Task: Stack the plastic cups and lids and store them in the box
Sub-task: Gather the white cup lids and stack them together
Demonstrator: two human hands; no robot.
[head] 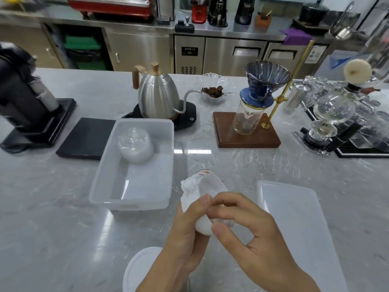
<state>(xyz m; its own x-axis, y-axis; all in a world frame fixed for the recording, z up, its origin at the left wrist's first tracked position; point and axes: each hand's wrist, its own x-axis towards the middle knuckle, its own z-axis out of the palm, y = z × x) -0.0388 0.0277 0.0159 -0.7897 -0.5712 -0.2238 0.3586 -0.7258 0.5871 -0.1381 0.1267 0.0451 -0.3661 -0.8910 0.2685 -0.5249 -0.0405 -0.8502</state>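
Lid stack [135, 145] already in box [101, 182]; our left hand [185, 234] and right hand [248, 228] fingers grip the bagged cups [202, 190]; box lid [294, 207] off.

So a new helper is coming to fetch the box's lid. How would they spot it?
Start at the open box on the grey counter. Look right, past the hands, to the counter's near right. The lid is the flat translucent rectangle lying there alone, not deep like the box.
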